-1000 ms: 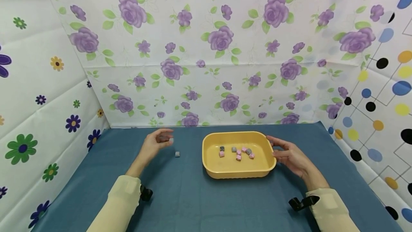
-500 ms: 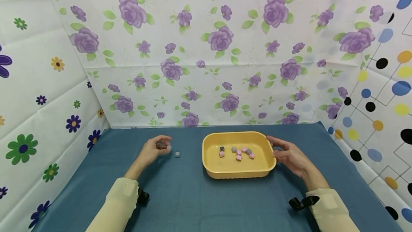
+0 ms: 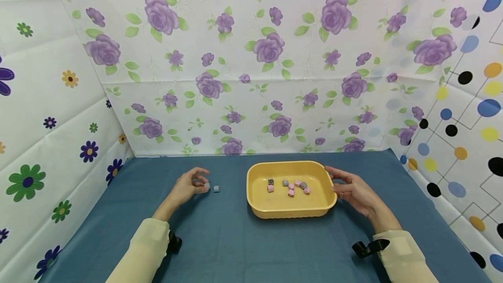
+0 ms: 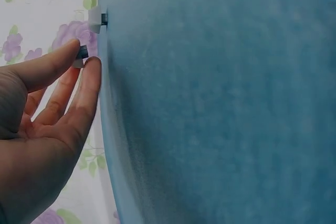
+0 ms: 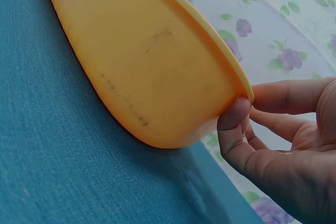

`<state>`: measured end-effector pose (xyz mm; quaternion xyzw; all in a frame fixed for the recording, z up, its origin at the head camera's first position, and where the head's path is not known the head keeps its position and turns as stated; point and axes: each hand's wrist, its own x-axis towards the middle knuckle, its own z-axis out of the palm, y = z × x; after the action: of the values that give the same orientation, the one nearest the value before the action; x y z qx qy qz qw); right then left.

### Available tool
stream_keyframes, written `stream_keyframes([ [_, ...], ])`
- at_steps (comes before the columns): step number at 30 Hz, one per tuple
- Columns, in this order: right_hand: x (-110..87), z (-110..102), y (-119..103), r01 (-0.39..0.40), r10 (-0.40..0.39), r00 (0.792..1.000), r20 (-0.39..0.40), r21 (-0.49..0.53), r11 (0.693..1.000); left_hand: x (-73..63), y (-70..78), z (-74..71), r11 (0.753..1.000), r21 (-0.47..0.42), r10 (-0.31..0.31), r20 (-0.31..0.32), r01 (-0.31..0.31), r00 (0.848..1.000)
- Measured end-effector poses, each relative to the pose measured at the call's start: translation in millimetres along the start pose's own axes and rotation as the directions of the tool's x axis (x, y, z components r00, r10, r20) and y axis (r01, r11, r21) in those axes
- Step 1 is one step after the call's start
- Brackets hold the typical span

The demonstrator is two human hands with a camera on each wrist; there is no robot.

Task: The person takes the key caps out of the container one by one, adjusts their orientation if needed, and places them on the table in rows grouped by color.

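Observation:
My left hand (image 3: 185, 188) pinches a small pale grey cube (image 3: 207, 185) between thumb and finger, low over the blue cloth. The left wrist view shows this cube (image 4: 81, 53) with a dark face, partly hidden by the thumb. A second small grey cube (image 3: 216, 189) sits on the cloth just right of it. My right hand (image 3: 355, 193) grips the right end of a yellow tub (image 3: 292, 213). In the right wrist view, its fingers (image 5: 234, 121) bear on the tub wall just under the rim. Inside the tub lie several small pink cubes (image 3: 291, 193) and grey pieces (image 3: 285, 182).
A blue cloth (image 3: 235, 248) covers the table. Flowered sheets (image 3: 251, 60) rise behind it and at the left, and a dotted sheet (image 3: 459, 143) stands at the right. Black wrist devices (image 3: 370, 248) are strapped at both cuffs.
My left hand has come down and slightly left with the pinched cube, which is now level with the cube on the cloth. The right hand and the tub stay put.

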<state>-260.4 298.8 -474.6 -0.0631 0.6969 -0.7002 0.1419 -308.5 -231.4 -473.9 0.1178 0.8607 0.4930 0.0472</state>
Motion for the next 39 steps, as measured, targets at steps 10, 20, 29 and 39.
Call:
stream_keyframes([
  [10,0.5,-1.7,-0.6,0.0,0.0,1.0,-0.002,0.008,1.0,1.6,0.3,2.5,0.998,0.06,-0.011,0.031,0.009,0.999],
  [20,1.4,-1.6,-1.9,0.002,-0.002,1.0,-0.004,0.011,1.0,7.4,-3.7,4.9,0.992,0.123,-0.035,0.026,0.031,0.999],
  [29,1.1,-0.9,-3.7,-0.006,0.006,1.0,-0.011,0.004,1.0,7.2,-0.9,5.6,0.992,0.12,-0.042,0.022,0.039,0.999],
  [39,-0.1,-0.5,0.2,0.001,-0.001,1.0,-0.001,0.001,1.0,3.4,-1.8,2.5,0.997,0.08,-0.025,0.035,0.022,0.999],
])
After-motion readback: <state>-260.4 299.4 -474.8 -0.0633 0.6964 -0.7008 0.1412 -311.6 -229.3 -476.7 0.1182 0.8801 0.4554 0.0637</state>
